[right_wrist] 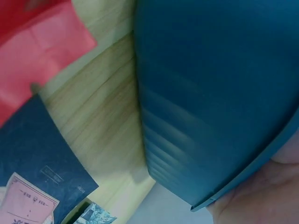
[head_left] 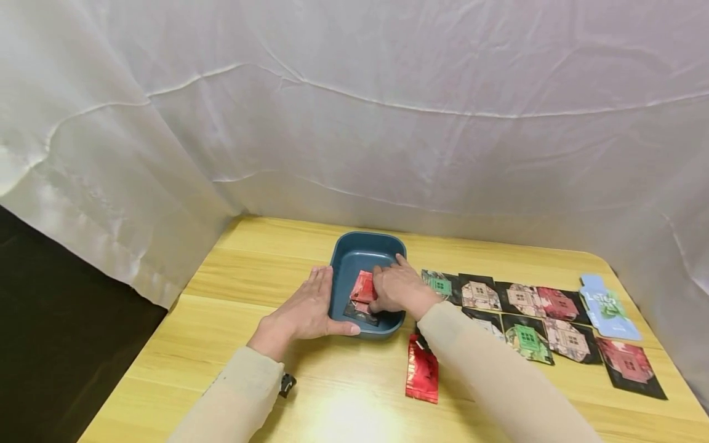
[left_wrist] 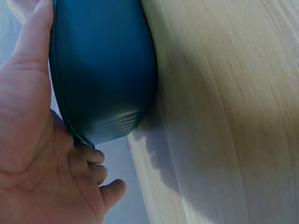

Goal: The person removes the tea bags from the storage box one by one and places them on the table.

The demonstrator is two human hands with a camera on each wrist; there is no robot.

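Note:
A dark blue rectangular bin [head_left: 368, 243] stands near the middle of the table. My left hand [head_left: 304, 311] rests against its left side, fingers straight along the rim and the thumb on the front edge. Over the bin's right wall reaches my right hand [head_left: 400, 286], holding the right edge of a red sachet [head_left: 362, 287] inside. One finger of that hand extends to the right rim. Under the red sachet lies a black sachet [head_left: 359, 312], partly covered. In the right wrist view, the bin's outer wall [right_wrist: 210, 102] hides most of the hand.
Flat black sachets with coloured labels [head_left: 480, 294] lie in two rows on the right. A blue-green LeTea packet [head_left: 609, 307] is at the far right, above a red-labelled sachet [head_left: 631, 367]. Another red sachet [head_left: 422, 372] lies beside my right forearm. White curtains [head_left: 388, 154] hang behind.

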